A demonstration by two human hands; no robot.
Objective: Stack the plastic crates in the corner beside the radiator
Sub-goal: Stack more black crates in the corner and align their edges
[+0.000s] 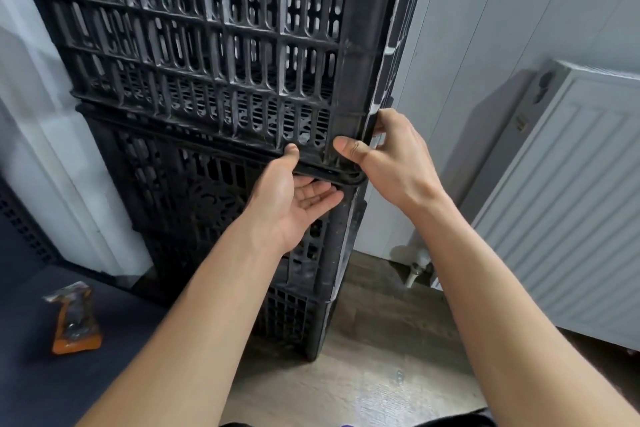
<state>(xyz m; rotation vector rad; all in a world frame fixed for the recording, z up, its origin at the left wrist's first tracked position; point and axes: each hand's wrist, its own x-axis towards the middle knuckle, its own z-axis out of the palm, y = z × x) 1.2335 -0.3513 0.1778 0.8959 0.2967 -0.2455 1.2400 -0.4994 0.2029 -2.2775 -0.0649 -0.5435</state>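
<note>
A tall stack of black slotted plastic crates fills the corner. The top crate (207, 45) rests on a lower crate (194, 198), with another crate (294, 319) at the floor. My right hand (391, 156) grips the top crate's bottom right corner, thumb on the front face and fingers around the side. My left hand (294, 198) is palm up just below the rim where the two upper crates meet, thumb touching the top crate's lower edge, fingers under the rim.
A white radiator (571, 191) hangs on the wall to the right, its valve pipe (417, 267) near the floor. Wooden floor (363, 374) lies in front. An orange packet (74, 319) lies on a dark mat (27, 385) at the left. White wall panels stand behind.
</note>
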